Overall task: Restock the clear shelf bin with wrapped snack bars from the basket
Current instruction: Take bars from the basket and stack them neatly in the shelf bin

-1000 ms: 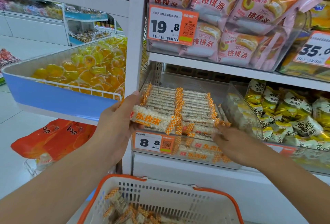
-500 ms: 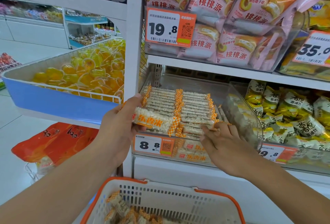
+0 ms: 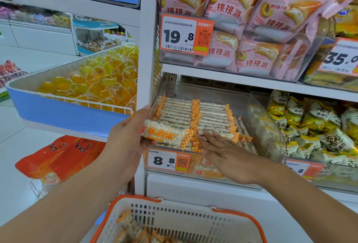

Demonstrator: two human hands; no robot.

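A clear shelf bin [image 3: 257,115] on the lower shelf holds two neat rows of wrapped snack bars [image 3: 211,115] with orange checkered ends. My left hand [image 3: 127,142] grips a stack of wrapped snack bars [image 3: 164,133] at the bin's front left corner. My right hand [image 3: 228,151] lies flat with fingers spread on the bars at the bin's front, holding nothing. Below, a white basket [image 3: 193,221] with an orange rim holds several more bars [image 3: 131,229].
A price tag [image 3: 166,160] reading 8.8 hangs on the bin's front. Yellow-green packets [image 3: 313,126] fill the neighbouring bin on the right. Pink pastry bags [image 3: 238,30] sit on the shelf above. A blue tray of yellow jelly cups [image 3: 93,84] juts out at left.
My right hand moved left and up from the bin's front right onto the bars near the middle. My left hand kept holding its stack at the front left corner.
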